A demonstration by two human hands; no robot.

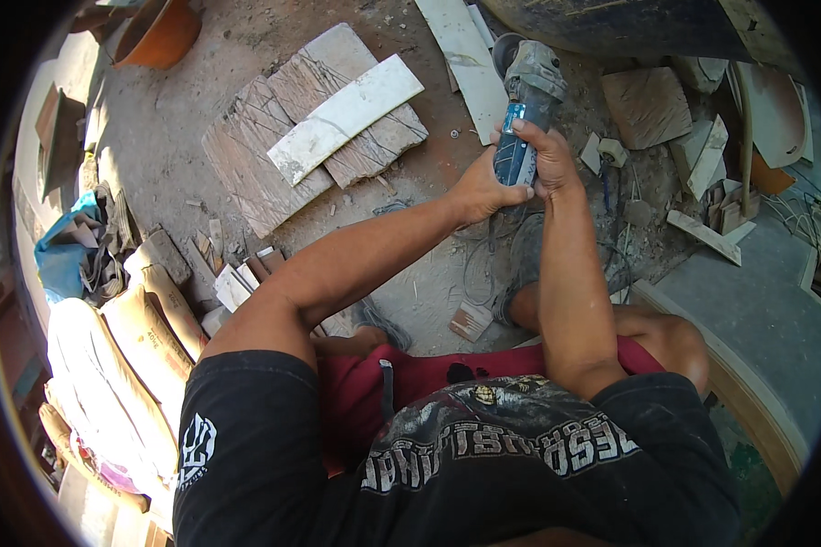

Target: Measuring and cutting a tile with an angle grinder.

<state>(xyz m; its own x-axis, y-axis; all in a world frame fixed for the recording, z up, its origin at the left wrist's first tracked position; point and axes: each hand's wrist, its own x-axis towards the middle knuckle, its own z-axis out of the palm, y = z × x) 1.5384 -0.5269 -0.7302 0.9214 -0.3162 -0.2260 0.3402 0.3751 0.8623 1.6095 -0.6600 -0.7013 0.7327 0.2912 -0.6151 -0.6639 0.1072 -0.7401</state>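
Observation:
Both my hands are wrapped round the blue and grey body of an angle grinder (514,159), held out in front of me to the right of centre. My left hand (486,189) grips its rear from the left side. My right hand (551,159) closes on it from the right, thumb along the top. The dusty grinder head points away from me, and its round disc (506,53) shows at the far left of the head. Left of the grinder, a pale tile strip (347,118) lies across two scored brownish slabs (274,137) on the ground.
A long white tile piece (470,64) lies just left of the grinder. Broken tile and a square slab (646,108) are heaped at the right. An orange bucket (159,35) stands far left. Paper sacks (146,342) and a blue bag (62,260) sit at the left. A cable loops near my feet.

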